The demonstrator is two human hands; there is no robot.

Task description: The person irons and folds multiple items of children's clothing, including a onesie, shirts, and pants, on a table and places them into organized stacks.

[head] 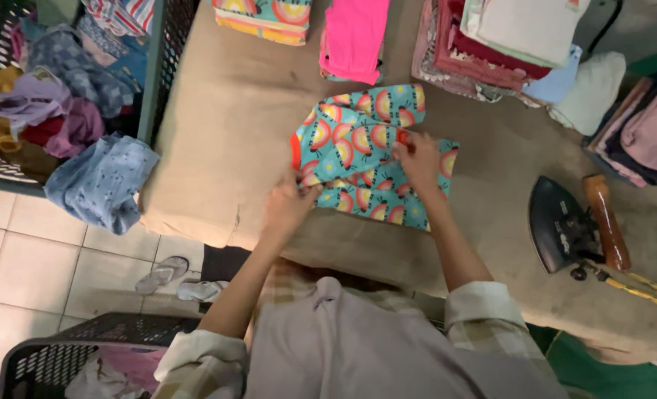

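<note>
A small turquoise garment (pixel 358 140) with a rainbow print and orange trim lies partly folded on the tan padded table (pixel 232 111). My left hand (pixel 290 201) pinches its near left edge. My right hand (pixel 419 157) grips the fabric on the right side, close to an orange cuff. Both forearms reach out from rolled checked sleeves.
A black iron (pixel 565 225) with a brown wooden handle rests on the table at the right. Folded piles stand along the far edge: a pink one (pixel 354 37), a rainbow one (pixel 266 15), a mixed stack (pixel 491 44). A basket of crumpled clothes (pixel 55 96) is at left, another basket (pixel 55 358) below.
</note>
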